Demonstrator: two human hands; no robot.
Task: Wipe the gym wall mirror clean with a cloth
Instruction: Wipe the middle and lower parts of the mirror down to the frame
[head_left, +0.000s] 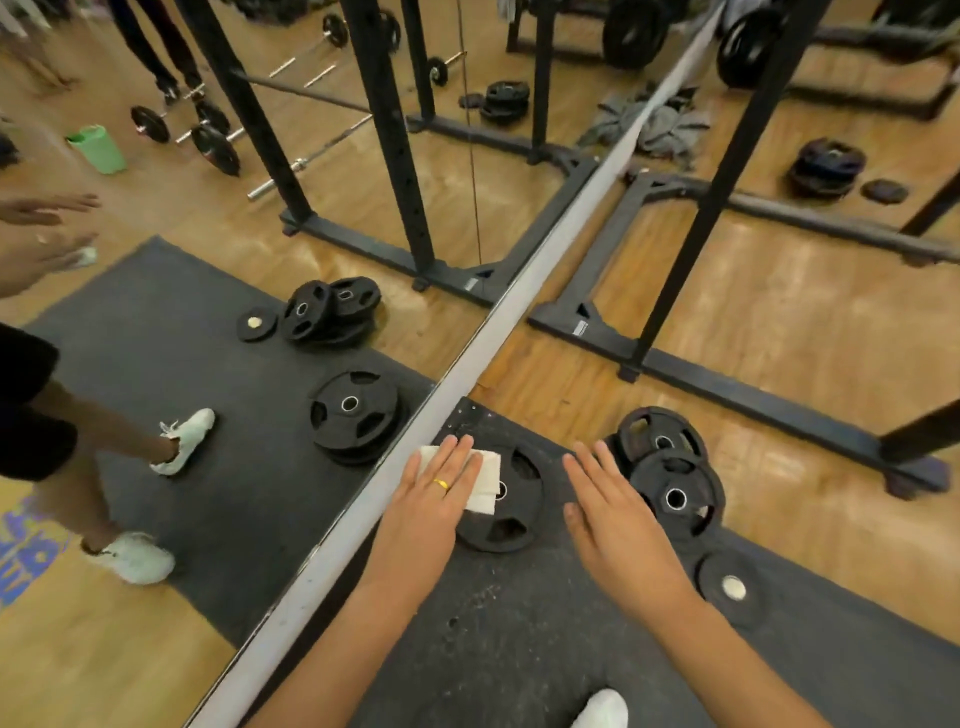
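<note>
The wall mirror (218, 322) fills the left of the view, and its white bottom strip (519, 301) runs diagonally across. My left hand (436, 488), wearing a gold ring, hovers just right of the strip and holds a folded white cloth (485, 483) under its palm. Its fingers lie straight over the cloth and the thumb is hidden beneath. My right hand (618, 514) is beside it, flat with straight fingers, holding nothing. Neither hand touches the glass. Both hands are reflected at the mirror's far left.
Black weight plates (670, 488) lie on a dark rubber mat (519, 649) below my hands. A black rack frame (727, 395) stands on the wooden floor to the right. A grey rag pile (670, 124) lies by the wall further on. The mirror reflects legs, barbells and a green bin.
</note>
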